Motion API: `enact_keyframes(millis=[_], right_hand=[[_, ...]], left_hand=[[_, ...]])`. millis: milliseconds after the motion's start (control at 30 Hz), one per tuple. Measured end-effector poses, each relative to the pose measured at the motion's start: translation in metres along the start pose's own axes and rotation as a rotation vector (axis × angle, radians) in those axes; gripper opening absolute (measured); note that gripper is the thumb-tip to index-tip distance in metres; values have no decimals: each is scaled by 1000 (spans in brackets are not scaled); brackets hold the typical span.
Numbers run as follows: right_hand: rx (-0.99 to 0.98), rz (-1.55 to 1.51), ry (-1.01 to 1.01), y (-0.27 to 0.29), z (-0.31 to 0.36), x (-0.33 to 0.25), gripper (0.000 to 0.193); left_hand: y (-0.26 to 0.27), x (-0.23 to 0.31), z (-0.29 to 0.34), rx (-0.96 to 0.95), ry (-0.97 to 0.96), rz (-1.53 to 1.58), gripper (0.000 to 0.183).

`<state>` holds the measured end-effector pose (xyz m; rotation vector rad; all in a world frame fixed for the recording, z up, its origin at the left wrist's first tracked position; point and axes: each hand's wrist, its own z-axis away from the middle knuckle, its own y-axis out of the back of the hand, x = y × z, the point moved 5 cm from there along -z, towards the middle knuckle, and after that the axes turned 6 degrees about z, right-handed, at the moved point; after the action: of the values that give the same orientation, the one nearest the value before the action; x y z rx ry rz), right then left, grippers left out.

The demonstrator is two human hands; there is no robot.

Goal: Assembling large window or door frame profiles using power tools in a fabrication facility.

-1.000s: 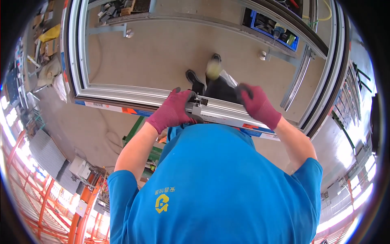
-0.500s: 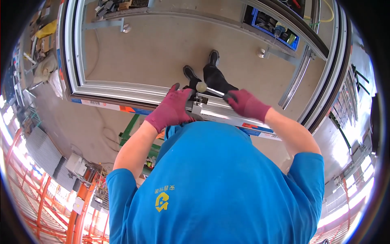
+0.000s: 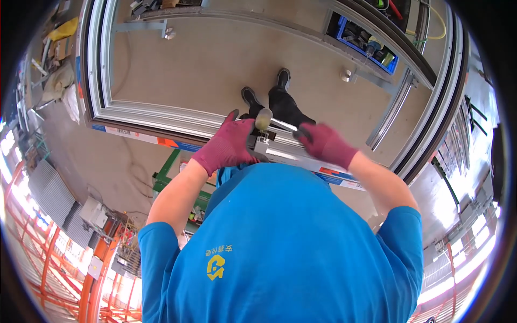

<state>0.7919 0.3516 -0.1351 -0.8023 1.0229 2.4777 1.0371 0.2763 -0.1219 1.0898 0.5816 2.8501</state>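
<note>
My right hand, in a dark red glove with black fingertips, is closed round the handle of a mallet. The mallet's pale, rounded head, blurred by motion, is just above a small metal fitting on the near rail; I cannot tell whether they touch. My left hand, gloved alike, lies across the aluminium rail right beside the fitting, its fingers curled over the profile. The rail forms the near side of a large rectangular aluminium frame. Part of the left fingers is hidden behind the fitting.
A blue crate with tools, among them a drill, stands at the far right. A loose metal profile slants inside the frame's right side. Green metalwork shows below the left forearm. My feet in dark shoes show through the frame.
The mallet's head has swung slightly left and down toward the fitting, and my right hand has shifted slightly with it. My left hand has stayed in place.
</note>
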Motion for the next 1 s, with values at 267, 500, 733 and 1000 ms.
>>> enact_keyframes(millis=[267, 500, 733, 1000], right_hand=[[171, -782, -245, 65, -33, 24, 33], [-37, -877, 120, 37, -59, -93, 26], [-217, -345, 498, -60, -23, -166, 39], [34, -266, 272, -88, -3, -174, 32]], left_hand=[[13, -4, -7, 82, 37, 558, 84], [17, -1, 85, 720, -312, 1267, 90], [-69, -5, 165, 1267, -371, 1335, 73], [-358, -209, 315, 1972, 216, 1512, 54]])
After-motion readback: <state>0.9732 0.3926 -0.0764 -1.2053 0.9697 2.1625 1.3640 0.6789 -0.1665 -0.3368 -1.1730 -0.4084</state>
